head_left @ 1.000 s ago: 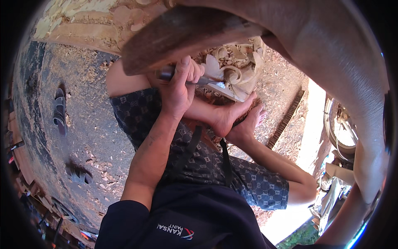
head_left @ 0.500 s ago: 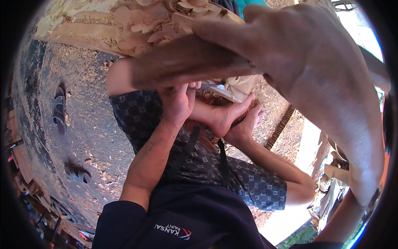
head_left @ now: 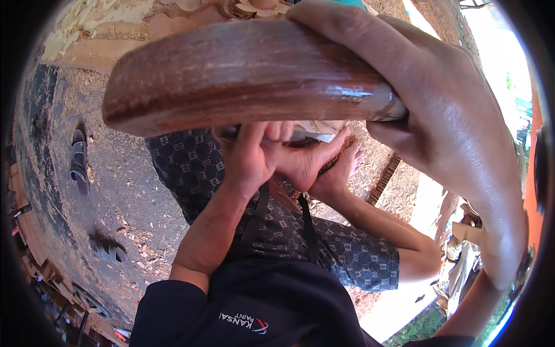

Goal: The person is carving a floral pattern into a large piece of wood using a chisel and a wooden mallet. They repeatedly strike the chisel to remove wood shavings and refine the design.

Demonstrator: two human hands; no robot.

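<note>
My right hand (head_left: 430, 98), raised close to the view, is closed around a smooth brown wooden mallet (head_left: 248, 72), whose thick head reaches across to the left. Below it, my left hand (head_left: 248, 159) grips a chisel (head_left: 300, 135) in a fist; a stretch of its metal shank shows to the right of the fingers. Pale wood (head_left: 325, 126) lies beyond my bare feet (head_left: 315, 168), near the chisel's end. The mallet covers much of that wood, and whether the chisel tip touches it cannot be seen.
Wood shavings (head_left: 260, 7) are heaped at the far side behind the mallet. A dark sandal (head_left: 80, 162) lies on the chip-strewn floor (head_left: 133, 214) at left, another (head_left: 108, 247) nearer. A ridged brown strip (head_left: 384, 180) lies right of my feet. Scraps (head_left: 462, 260) clutter the right.
My right hand has lifted the mallet closer to the view, where it looks larger and sharper. My left hand stays on the chisel, nearly in place.
</note>
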